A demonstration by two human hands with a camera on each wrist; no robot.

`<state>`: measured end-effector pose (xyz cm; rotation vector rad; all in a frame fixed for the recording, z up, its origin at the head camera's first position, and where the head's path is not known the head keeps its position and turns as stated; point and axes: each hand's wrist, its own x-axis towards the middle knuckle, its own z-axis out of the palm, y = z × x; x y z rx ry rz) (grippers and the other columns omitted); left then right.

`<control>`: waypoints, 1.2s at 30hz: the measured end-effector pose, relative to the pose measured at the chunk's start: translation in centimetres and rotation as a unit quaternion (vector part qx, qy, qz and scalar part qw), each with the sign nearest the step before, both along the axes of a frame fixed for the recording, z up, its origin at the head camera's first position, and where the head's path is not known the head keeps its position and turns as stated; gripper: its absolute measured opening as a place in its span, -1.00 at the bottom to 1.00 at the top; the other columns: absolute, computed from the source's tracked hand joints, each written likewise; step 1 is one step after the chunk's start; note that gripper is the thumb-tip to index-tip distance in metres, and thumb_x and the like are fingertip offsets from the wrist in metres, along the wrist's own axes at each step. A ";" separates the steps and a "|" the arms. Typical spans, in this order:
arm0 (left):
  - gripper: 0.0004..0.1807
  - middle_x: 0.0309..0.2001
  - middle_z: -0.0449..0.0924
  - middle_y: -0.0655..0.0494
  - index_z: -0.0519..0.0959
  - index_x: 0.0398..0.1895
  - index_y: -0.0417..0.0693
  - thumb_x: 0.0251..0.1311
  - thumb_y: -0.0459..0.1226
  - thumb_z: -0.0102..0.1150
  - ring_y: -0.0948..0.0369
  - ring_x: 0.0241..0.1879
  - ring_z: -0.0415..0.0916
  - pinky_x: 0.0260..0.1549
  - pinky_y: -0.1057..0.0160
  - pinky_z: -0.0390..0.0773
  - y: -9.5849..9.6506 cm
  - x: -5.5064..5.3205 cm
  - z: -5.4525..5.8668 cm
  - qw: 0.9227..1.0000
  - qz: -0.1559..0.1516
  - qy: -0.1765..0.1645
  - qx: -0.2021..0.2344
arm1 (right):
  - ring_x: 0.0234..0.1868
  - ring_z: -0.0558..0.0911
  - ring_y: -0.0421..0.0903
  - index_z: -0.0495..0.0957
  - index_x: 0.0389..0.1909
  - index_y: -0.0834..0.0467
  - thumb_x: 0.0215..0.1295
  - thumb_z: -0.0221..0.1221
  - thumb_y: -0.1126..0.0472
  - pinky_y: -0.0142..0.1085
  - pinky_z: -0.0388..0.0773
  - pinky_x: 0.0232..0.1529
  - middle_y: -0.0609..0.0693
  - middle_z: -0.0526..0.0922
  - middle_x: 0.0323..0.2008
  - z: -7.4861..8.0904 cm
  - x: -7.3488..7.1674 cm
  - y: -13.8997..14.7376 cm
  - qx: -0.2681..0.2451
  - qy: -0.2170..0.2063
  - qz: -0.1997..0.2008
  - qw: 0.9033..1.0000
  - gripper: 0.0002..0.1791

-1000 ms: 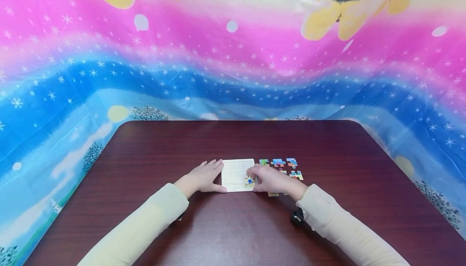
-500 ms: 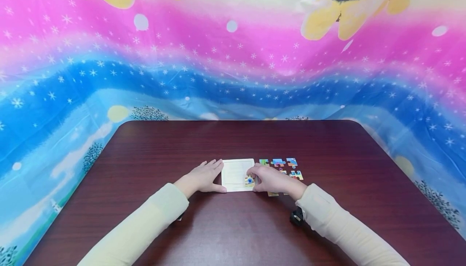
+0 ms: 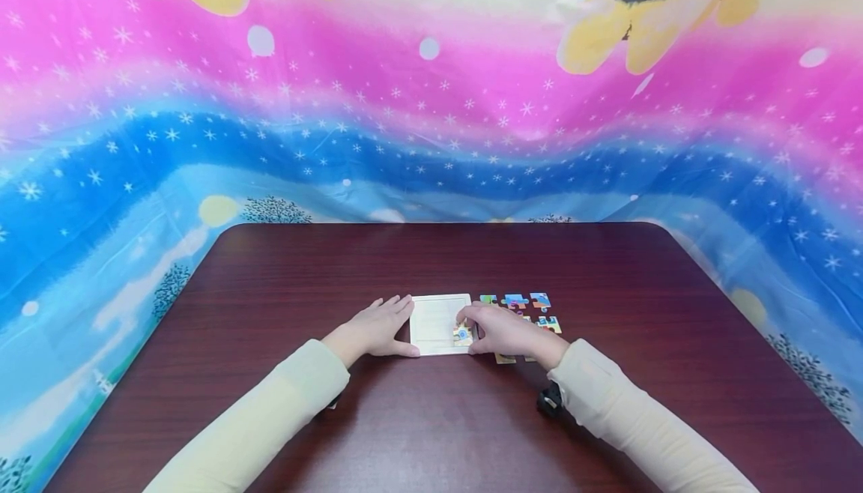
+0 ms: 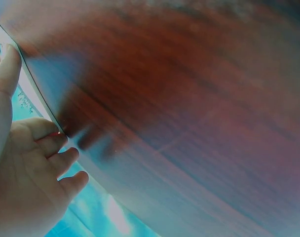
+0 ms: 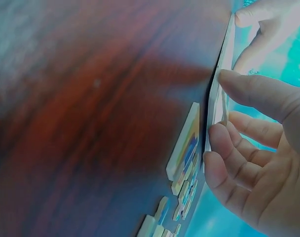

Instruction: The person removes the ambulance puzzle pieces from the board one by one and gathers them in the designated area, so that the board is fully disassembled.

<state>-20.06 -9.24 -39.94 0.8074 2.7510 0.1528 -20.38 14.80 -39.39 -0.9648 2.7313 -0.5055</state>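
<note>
A white rectangular puzzle tray (image 3: pixel 431 322) lies between both hands on the table. My left hand (image 3: pixel 374 330) rests at its left edge, fingers spread with the thumb at the near corner; the left wrist view shows those fingers (image 4: pixel 56 148) extended along the rim. At the tray's lower right corner, my right hand (image 3: pixel 507 332) pinches a yellow jigsaw piece (image 3: pixel 462 336) with a blue spot. In the right wrist view the right thumb (image 5: pixel 243 89) is at the tray's edge and the other fingers curl in beside it. Part of the piece is hidden by the fingers.
Several loose jigsaw pieces (image 3: pixel 541 300) lie right of the tray, some partly under my right hand. The dark red wooden table (image 3: pixel 337 268) extends around them. Behind it hangs a colourful printed cloth (image 3: pixel 431 118).
The jigsaw piece in the tray's corner has tilted or shifted slightly and its face looks paler. Both hands have stayed almost in place.
</note>
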 end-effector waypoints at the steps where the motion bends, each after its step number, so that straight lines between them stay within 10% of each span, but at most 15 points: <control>1: -0.02 0.39 -0.01 -0.09 0.08 0.38 -0.26 0.08 0.22 0.08 0.01 0.37 -0.10 0.27 0.01 -0.04 0.0 0.0 0.0 1.000 0.001 0.000 0.000 | -0.38 0.39 -0.18 0.53 -0.10 0.18 -0.09 0.40 0.24 -0.30 0.37 -0.35 -0.13 0.45 -0.36 0.0 0.0 0.0 0.001 -0.001 0.000 1.000 -0.54; 36: -0.02 0.40 -0.03 -0.07 0.06 0.39 -0.25 0.08 0.22 0.08 0.03 0.37 -0.12 0.28 0.02 -0.06 0.0 0.0 0.1 1.000 0.005 -0.006 0.000 | -0.40 0.49 -0.22 0.47 -0.01 0.23 0.06 0.30 0.34 -0.34 0.49 -0.38 -0.07 0.48 -0.27 0.7 -0.3 4.3 -0.092 -0.044 0.017 0.995 -0.57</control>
